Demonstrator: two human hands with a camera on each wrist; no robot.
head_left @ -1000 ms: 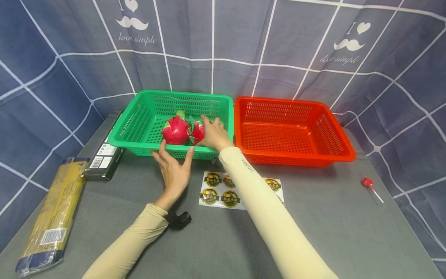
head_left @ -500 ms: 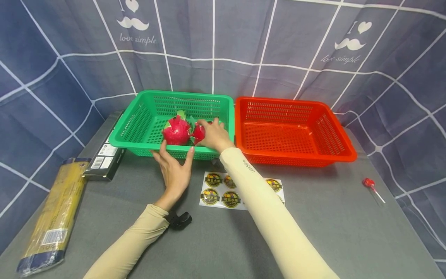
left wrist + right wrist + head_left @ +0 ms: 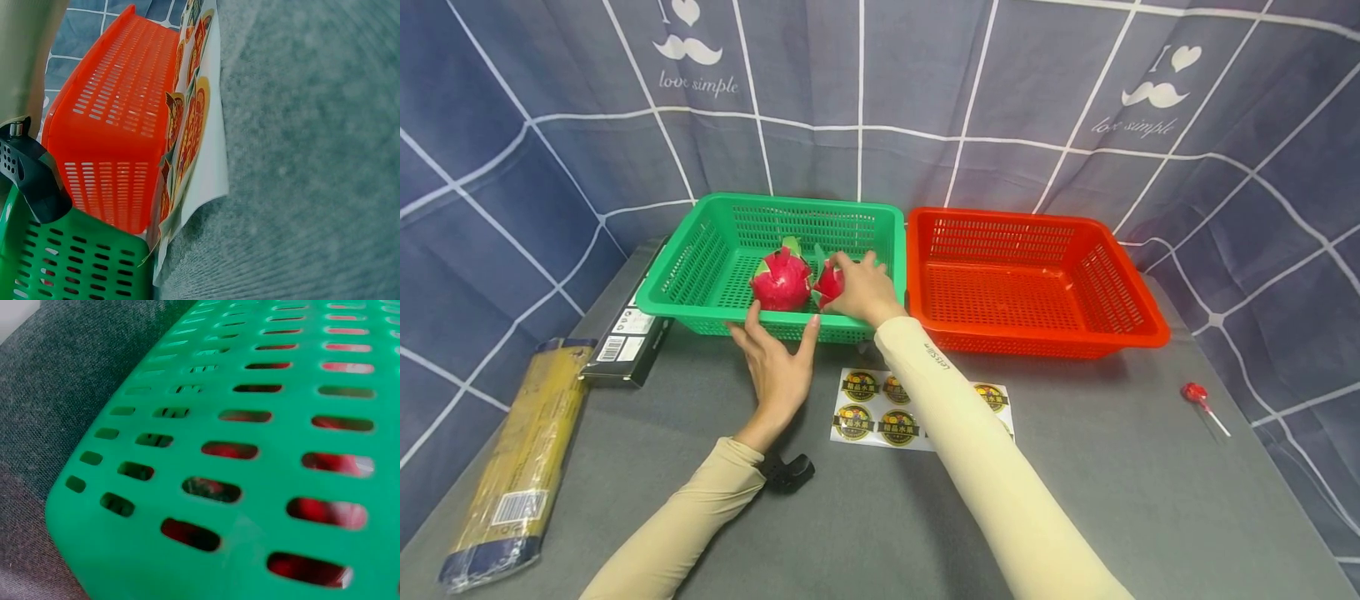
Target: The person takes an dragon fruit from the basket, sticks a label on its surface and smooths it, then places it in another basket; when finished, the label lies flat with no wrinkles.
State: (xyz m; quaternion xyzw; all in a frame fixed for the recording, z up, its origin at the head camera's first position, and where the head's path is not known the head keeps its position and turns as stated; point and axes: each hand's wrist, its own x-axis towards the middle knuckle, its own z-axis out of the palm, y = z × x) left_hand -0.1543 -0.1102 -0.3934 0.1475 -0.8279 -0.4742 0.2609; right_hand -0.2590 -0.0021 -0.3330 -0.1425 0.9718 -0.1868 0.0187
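Inside the green basket [image 3: 692, 315] lie two pink dragon fruits with green-tipped scales. My right hand [image 3: 867, 292] reaches over the front rim and grips the right dragon fruit [image 3: 828, 286], covering much of it. The left dragon fruit [image 3: 781, 282] sits just beside it. My left hand [image 3: 775, 375] is at the basket's front wall, fingers spread, with index fingertip and thumb touching the rim. Through slots in the green basket wall [image 3: 262, 487], the right wrist view shows blurred pink-red fruit. Neither hand shows in the wrist views.
A red basket [image 3: 940, 340] stands right of the green one. A sheet of round stickers [image 3: 876, 407] lies in front, partly under the right forearm. At left are a black box [image 3: 625, 346] and a yellow packet [image 3: 520, 458]; a red lollipop [image 3: 1195, 392] lies far right.
My right index finger has come down onto the right dragon fruit. The left hand and the baskets stay where they were.
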